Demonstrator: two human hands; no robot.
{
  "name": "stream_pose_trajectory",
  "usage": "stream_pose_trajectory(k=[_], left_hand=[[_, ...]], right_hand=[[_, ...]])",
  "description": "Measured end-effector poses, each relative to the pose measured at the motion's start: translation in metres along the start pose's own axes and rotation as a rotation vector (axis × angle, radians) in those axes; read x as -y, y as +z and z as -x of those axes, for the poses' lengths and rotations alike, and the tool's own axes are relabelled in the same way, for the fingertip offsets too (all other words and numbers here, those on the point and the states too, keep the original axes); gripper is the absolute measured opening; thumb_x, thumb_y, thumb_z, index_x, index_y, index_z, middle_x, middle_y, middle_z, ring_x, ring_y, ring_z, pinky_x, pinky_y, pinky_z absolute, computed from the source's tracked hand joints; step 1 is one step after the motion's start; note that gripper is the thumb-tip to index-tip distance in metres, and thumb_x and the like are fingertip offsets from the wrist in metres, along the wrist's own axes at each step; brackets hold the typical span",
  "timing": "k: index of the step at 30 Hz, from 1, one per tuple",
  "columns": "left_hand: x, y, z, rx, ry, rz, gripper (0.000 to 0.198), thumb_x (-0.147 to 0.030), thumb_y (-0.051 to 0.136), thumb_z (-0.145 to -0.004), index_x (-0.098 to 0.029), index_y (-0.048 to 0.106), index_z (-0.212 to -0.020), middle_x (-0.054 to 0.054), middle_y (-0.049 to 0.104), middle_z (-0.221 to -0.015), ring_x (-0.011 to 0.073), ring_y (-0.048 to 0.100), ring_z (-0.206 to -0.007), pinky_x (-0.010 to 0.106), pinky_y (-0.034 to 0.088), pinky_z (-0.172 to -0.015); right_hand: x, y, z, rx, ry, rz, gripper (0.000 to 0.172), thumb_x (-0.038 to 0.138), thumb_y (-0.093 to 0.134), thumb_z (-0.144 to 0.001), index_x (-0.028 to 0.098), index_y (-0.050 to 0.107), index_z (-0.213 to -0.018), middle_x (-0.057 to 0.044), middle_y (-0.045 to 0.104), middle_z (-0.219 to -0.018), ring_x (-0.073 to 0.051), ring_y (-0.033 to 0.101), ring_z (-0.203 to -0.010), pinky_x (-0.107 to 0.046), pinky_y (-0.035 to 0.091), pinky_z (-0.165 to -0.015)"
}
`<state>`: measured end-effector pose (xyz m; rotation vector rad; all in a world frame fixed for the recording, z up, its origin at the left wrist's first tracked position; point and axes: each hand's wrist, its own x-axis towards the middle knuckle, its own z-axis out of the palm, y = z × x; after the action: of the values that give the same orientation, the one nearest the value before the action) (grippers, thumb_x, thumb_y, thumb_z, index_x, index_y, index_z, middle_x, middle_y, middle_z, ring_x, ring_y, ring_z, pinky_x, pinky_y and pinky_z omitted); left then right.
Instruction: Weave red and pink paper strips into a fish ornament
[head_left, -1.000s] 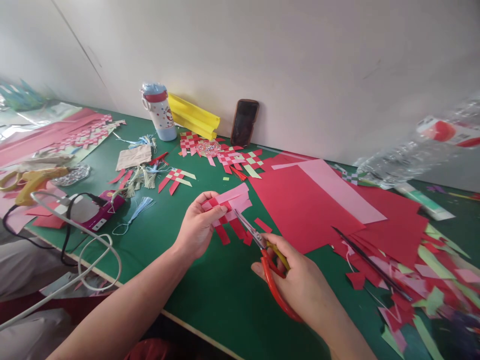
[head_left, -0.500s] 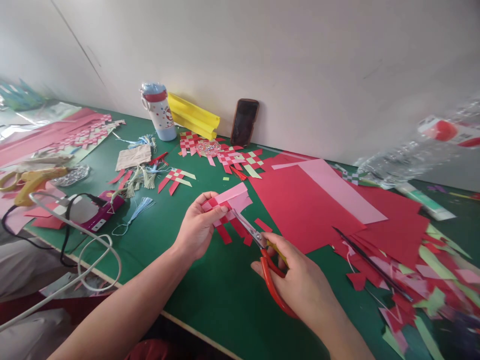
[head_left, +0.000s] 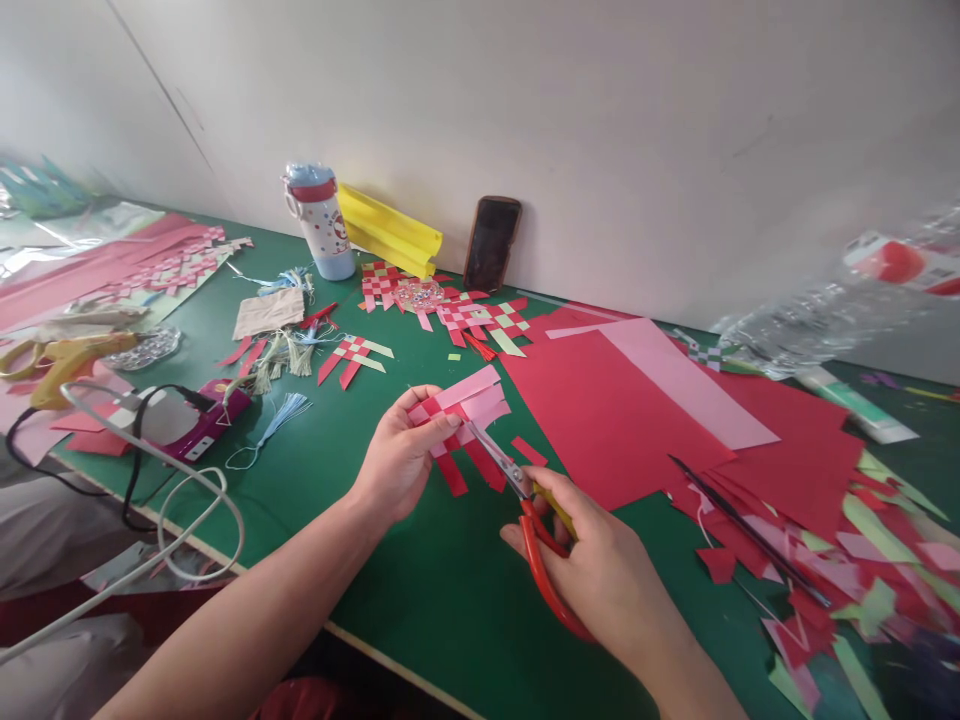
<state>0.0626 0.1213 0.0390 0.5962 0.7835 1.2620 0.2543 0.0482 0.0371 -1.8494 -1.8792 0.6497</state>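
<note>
My left hand [head_left: 401, 455] pinches a small woven piece of pink and red paper strips [head_left: 476, 398] between thumb and fingers. Loose strip ends hang from its lower side and stick out to the right. In my right hand [head_left: 581, 540] is a pair of scissors [head_left: 544, 570] with one red and one yellow handle loop. Its blades point up and left, their tips against the woven paper close to my left thumb. Whether paper lies between the blades is hard to make out. A short red paper strip [head_left: 529, 451] lies on the green table just beyond the scissors.
Red paper sheets [head_left: 600, 420] and a heap of paper scraps [head_left: 840, 570] lie to the right. A phone [head_left: 492, 243] and a bottle [head_left: 319, 220] stand by the wall. Left are tassels [head_left: 277, 425], a yellow glue gun [head_left: 71, 365] and a looped white cable [head_left: 225, 500].
The scissors and both hands stay almost in place. The pink strip ends of the woven paper have shifted slightly, and the whole view has moved a little.
</note>
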Motion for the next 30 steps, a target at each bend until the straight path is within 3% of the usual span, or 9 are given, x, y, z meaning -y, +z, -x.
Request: stream_pose_trajectory(k=[11, 19, 30], left_hand=[[0.0029, 0.0013, 0.0018, 0.014, -0.015, 0.011, 0.032, -0.018, 0.083, -0.069, -0.015, 0.058, -0.088, 0.000, 0.067, -0.077, 0.0110, 0.065, -0.069, 0.023, 0.055, -0.071], [0.0026, 0.0029, 0.0024, 0.012, -0.027, 0.021, 0.031, -0.019, 0.084, -0.067, -0.016, 0.060, -0.086, 0.000, 0.067, -0.076, 0.0116, 0.066, -0.071, 0.023, 0.055, -0.072], [0.0025, 0.0014, 0.0023, 0.022, -0.043, 0.045, 0.028, -0.017, 0.082, -0.070, -0.015, 0.060, -0.088, 0.002, 0.069, -0.080, 0.0120, 0.066, -0.072, 0.023, 0.054, -0.072]], right_hand=[[0.0015, 0.0000, -0.0002, 0.019, 0.032, -0.101, 0.045, 0.050, 0.069, -0.075, 0.030, 0.063, -0.115, 0.004, 0.070, -0.071, -0.014, 0.061, -0.050, -0.025, 0.051, -0.052], [-0.0004, 0.0021, 0.0005, 0.003, 0.006, -0.062, 0.046, 0.050, 0.069, -0.077, 0.030, 0.062, -0.117, 0.003, 0.071, -0.075, -0.015, 0.062, -0.053, -0.026, 0.052, -0.054], [0.0002, 0.0060, 0.0007, -0.093, -0.047, -0.035, 0.045, 0.058, 0.062, -0.079, 0.029, 0.066, -0.113, 0.004, 0.069, -0.064, -0.014, 0.058, -0.045, -0.025, 0.050, -0.048]])
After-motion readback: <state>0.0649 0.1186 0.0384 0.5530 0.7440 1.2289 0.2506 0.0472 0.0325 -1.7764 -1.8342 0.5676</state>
